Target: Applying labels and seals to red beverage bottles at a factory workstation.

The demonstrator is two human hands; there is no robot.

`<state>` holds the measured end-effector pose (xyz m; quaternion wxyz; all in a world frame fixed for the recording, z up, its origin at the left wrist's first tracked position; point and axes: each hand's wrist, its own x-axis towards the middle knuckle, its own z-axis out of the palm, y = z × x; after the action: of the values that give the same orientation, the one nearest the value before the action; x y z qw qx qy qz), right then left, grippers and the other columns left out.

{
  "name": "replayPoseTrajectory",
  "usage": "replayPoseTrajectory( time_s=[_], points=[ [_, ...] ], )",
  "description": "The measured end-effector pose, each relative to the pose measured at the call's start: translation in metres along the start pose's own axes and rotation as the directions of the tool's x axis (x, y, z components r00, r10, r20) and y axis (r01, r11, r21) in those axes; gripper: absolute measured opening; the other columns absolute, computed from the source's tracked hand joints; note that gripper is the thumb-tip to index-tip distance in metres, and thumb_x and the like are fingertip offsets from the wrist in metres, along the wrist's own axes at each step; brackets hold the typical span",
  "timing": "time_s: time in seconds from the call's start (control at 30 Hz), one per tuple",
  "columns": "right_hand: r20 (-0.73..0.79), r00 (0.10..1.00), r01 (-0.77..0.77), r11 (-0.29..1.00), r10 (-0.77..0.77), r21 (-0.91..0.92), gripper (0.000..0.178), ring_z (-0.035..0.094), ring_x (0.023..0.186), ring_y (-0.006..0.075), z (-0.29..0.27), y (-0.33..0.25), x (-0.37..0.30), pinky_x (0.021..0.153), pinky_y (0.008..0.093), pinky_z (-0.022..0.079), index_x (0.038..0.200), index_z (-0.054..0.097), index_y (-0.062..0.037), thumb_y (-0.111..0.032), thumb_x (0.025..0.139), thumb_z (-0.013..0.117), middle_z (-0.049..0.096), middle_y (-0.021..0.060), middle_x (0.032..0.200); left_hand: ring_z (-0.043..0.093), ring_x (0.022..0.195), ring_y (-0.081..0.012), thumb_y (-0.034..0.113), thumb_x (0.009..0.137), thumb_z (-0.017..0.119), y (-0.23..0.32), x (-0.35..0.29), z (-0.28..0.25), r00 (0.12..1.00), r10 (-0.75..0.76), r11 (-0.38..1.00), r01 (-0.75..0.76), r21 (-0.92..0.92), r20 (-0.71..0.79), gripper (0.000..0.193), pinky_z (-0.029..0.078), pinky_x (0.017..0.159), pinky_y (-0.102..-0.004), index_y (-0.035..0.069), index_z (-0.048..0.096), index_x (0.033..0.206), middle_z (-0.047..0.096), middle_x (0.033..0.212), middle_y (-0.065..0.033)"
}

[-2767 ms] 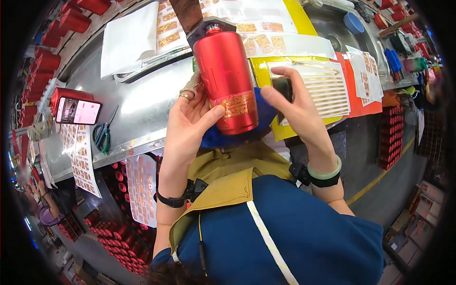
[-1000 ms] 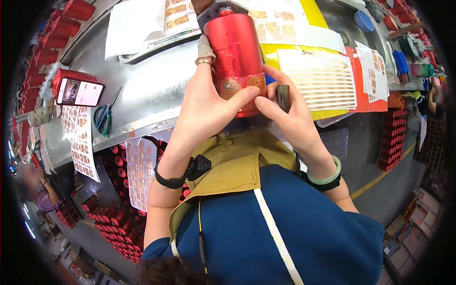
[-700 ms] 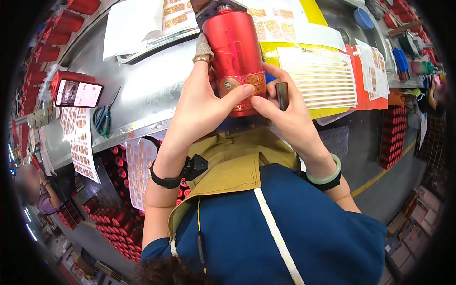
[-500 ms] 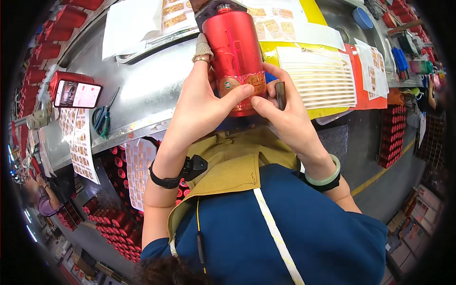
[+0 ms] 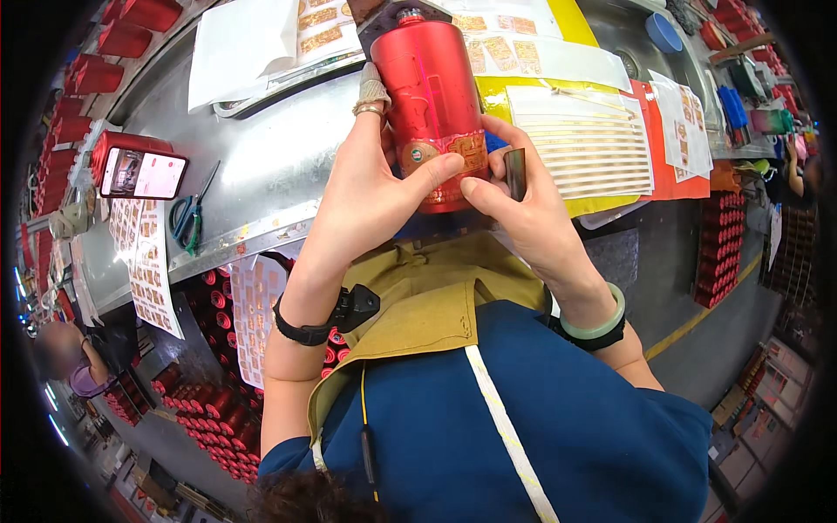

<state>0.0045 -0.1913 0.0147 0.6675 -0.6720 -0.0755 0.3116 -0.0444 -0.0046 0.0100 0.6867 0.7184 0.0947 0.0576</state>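
A glossy red bottle (image 5: 433, 87) with a narrow threaded neck stands nearly upright at the table's near edge, between my two hands. My left hand (image 5: 370, 174) grips its left side, with a cloth wrap on one finger and the thumb pressed on a gold-and-red label (image 5: 462, 155) low on the bottle. From the right, my right hand (image 5: 527, 196) closes round the lower bottle, its thumb at the label's lower edge. A small dark flat piece (image 5: 516, 174) is tucked between my right fingers. The fingertips behind the bottle are hidden.
Yellow and white sheets with gold strips (image 5: 580, 144) lie to the right. Left are scissors (image 5: 193, 213), a phone (image 5: 142, 173) propped on a red bottle, and a hanging label sheet (image 5: 148, 261). Stacked red bottles (image 5: 209, 410) stand below. Another person (image 5: 83, 362) is at far left.
My hands and the bottle hold almost the same place, with only a very slight shift of the thumbs. At far left, the other person has moved a little further into view.
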Motion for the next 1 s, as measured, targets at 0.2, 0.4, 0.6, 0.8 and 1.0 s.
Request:
replayPoseTrajectory(
  time_s=[0.2,0.4,0.6,0.8,1.0],
  points=[
    [0.033,0.999,0.006,0.999,-0.007,0.036,0.072,0.036,0.080,0.0050,-0.001,0.000,-0.001,0.072,0.0203,0.037,0.154,0.038,0.0019,-0.012,0.092,0.073,0.038,-0.0042,0.093,0.068,0.109,-0.0240,0.023,0.082,0.087,0.005,0.000,0.005,0.994,-0.083,0.996,0.086,0.031,-0.072,0.068,0.056,0.093,-0.0377,-0.009,0.050,0.129,0.068,0.120,-0.0208],
    [0.079,0.996,-0.046,0.997,0.041,0.056,0.073,0.039,0.081,0.0052,-0.007,-0.010,-0.003,0.075,0.0205,0.039,0.155,0.036,0.0014,-0.009,0.093,0.072,0.039,-0.0037,0.095,0.062,0.126,-0.0276,0.015,0.083,0.088,0.013,0.001,0.004,0.993,-0.116,0.975,0.116,0.188,-0.015,0.079,0.053,0.105,-0.0400,-0.009,0.041,0.142,0.059,0.135,-0.0217],
    [0.090,0.996,-0.013,0.998,0.007,0.069,0.069,0.039,0.082,0.0052,-0.009,-0.005,-0.003,0.076,0.0206,0.039,0.154,0.037,0.0014,-0.007,0.093,0.069,0.040,-0.0033,0.096,0.059,0.129,-0.0293,0.011,0.085,0.085,0.014,0.002,-0.005,0.990,-0.126,0.986,0.119,0.121,0.059,0.084,0.052,0.107,-0.0415,-0.010,0.034,0.147,0.053,0.140,-0.0226],
    [0.084,0.996,-0.008,0.998,0.002,0.062,0.067,0.039,0.082,0.0051,-0.011,-0.002,-0.001,0.076,0.0204,0.039,0.154,0.039,0.0002,-0.008,0.094,0.069,0.040,-0.0035,0.095,0.063,0.122,-0.0257,0.013,0.085,0.084,0.010,0.001,-0.006,0.995,-0.091,0.996,0.091,-0.004,0.042,0.079,0.053,0.102,-0.0385,-0.009,0.037,0.144,0.057,0.135,-0.0209],
    [0.098,0.995,-0.030,0.992,0.019,0.119,0.066,0.040,0.082,0.0049,-0.011,-0.003,-0.001,0.075,0.0203,0.039,0.153,0.039,0.0001,-0.009,0.094,0.069,0.040,-0.0038,0.095,0.067,0.115,-0.0236,0.015,0.082,0.086,0.009,0.003,0.002,0.999,-0.036,0.993,0.038,0.114,-0.023,0.073,0.056,0.097,-0.0371,-0.008,0.044,0.138,0.065,0.127,-0.0200]
  ],
)
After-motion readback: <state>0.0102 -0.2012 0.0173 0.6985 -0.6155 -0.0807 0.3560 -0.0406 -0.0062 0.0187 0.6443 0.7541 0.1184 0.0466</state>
